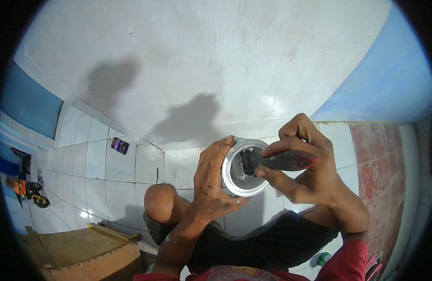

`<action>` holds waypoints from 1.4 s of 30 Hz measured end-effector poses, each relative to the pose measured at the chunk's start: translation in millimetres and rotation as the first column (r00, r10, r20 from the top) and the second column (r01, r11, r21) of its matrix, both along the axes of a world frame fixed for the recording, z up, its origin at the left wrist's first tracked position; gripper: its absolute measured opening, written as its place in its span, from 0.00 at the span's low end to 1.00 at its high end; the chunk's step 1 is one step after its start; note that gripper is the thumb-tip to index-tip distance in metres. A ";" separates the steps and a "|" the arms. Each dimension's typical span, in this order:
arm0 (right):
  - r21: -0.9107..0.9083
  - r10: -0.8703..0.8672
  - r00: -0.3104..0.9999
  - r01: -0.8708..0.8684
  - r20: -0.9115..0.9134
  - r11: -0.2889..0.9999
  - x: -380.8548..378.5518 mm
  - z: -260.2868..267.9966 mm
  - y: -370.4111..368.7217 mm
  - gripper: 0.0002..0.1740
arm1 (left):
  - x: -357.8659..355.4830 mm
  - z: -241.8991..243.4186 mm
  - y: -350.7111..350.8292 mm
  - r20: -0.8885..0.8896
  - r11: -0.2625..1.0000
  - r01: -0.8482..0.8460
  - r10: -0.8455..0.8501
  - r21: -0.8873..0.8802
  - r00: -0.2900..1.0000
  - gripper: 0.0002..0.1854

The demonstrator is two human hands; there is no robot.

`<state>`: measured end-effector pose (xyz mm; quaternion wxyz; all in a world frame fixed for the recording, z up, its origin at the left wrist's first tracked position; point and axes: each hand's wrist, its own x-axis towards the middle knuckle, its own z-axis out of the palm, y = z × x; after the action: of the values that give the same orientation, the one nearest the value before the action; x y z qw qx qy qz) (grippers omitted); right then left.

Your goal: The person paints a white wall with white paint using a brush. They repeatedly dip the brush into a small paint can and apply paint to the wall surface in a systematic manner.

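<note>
A round, whitish paint can (228, 177) is in my left hand (212, 182), whose fingers wrap around its left side. With thumb and fingers, my right hand (307, 168) grips the dark handle of a paintbrush (289, 160) over the can's mouth. The brush's black head reaches inside the rim, and whitish streaks show near it. How deep the bristle tips sit, and how full the can is, I cannot tell. Both hands are above my bent legs, in front of a white painted wall (237, 63).
A phone (120, 145) with a lit screen and a cable lies on the white floor tiles (121, 165) by the wall. At the lower left stands a wooden piece of furniture (93, 249). A small motorbike (38, 196) is far left; a green object (323, 259) lies at lower right.
</note>
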<state>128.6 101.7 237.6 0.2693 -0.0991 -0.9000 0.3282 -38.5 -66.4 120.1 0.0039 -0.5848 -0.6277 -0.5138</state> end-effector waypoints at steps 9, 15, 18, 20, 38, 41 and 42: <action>0.142 0.141 0.989 -0.146 0.045 0.979 -10.0 -22.5 0.4 0.14 | 2.5 2.7 5.4 0.012 1.000 -0.002 0.003 -0.027 1.000 0.65; 0.110 0.121 0.991 -0.114 -0.058 0.987 -8.6 -9.1 9.3 0.14 | 2.3 1.1 9.7 -0.019 0.998 -0.043 0.043 -0.039 0.999 0.64; 0.140 0.143 0.987 -0.132 -0.072 0.981 -11.2 -12.7 19.3 0.16 | -1.5 1.9 15.4 -0.018 0.997 -0.063 0.063 -0.046 0.998 0.63; 0.128 0.138 0.987 -0.126 -0.088 0.984 -13.1 -14.5 21.0 0.16 | -4.4 2.4 19.4 -0.015 0.995 -0.075 0.075 -0.060 0.997 0.63; 0.164 0.111 0.951 -0.065 -0.288 0.984 -6.5 -17.8 20.9 0.18 | -2.6 -6.4 16.8 0.017 0.990 -0.105 0.107 -0.097 0.994 0.65; 0.122 0.074 0.941 -0.036 -0.329 0.992 -4.9 -15.8 17.1 0.18 | -3.2 -6.5 15.1 0.022 0.990 -0.106 0.109 -0.095 0.994 0.66; 0.095 0.057 0.943 -0.027 -0.327 0.995 -3.5 -12.0 14.1 0.18 | -3.2 -5.9 15.4 0.028 0.990 -0.106 0.109 -0.094 0.994 0.66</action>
<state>125.1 115.8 225.6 0.4128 -0.0115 -0.8580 0.3054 -41.7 -51.1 114.1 -0.0058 -0.5410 -0.6816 -0.4927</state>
